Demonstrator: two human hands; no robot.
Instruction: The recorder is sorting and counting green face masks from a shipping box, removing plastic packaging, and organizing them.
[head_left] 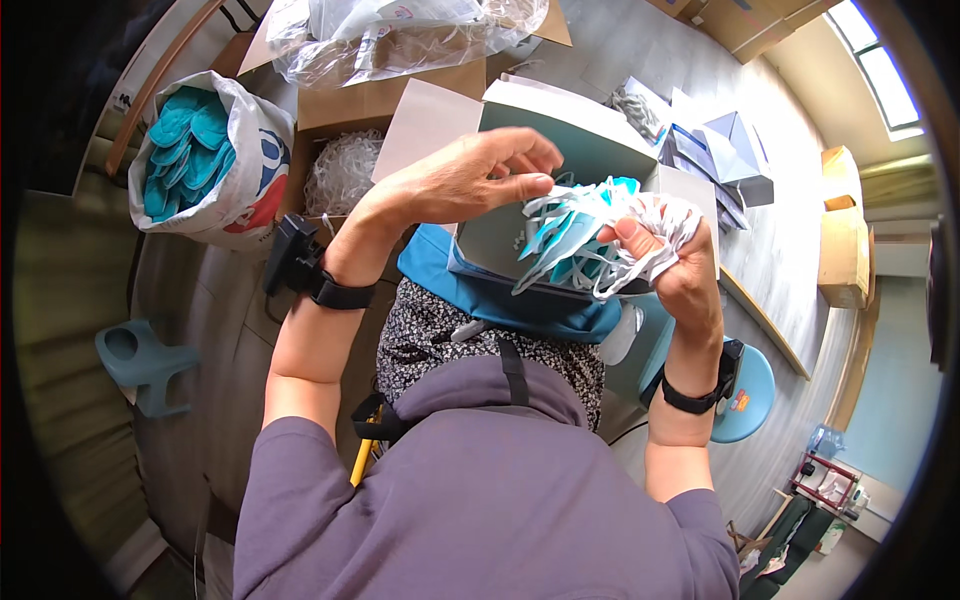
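Note:
My right hand (670, 250) is closed round a thick bundle of white straps (600, 225). Teal pieces (565, 240) hang among the loose ends of the straps. Just left of the bundle is my left hand (490, 170), its fingers bent and its thumb apart, with nothing visible in it. Both hands are over an open box (560, 125) with a pale teal inside, which stands at my lap on blue cloth (440, 265). The bundle and my hands hide much of the box's inside.
To the left, a white bag (255, 155) holds several rounded teal pieces (185, 150). Beside it, a cardboard box (350, 105) contains a tangle of white strands (345, 170). A blue-grey stool (145, 360) is at far left, a light blue round seat (750, 395) at right.

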